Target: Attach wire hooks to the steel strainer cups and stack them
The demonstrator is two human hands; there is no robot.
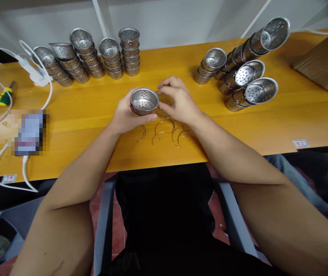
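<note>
My left hand is wrapped round a perforated metal cup, thumb along its near side. The cup is held a little above the table, its mouth facing up toward me. At the cup's right side my right hand has its thumb and fingers bent in a pinch close to the rim. Whatever lies between those fingertips is too small to make out. Several thin curved wires lie loose on the table just below and in front of both hands.
Stacks of perforated metal cups stand at the back left; more leaning stacks are at the right. A phone, white cable and charger, and a screwdriver lie left. A cardboard box sits far right.
</note>
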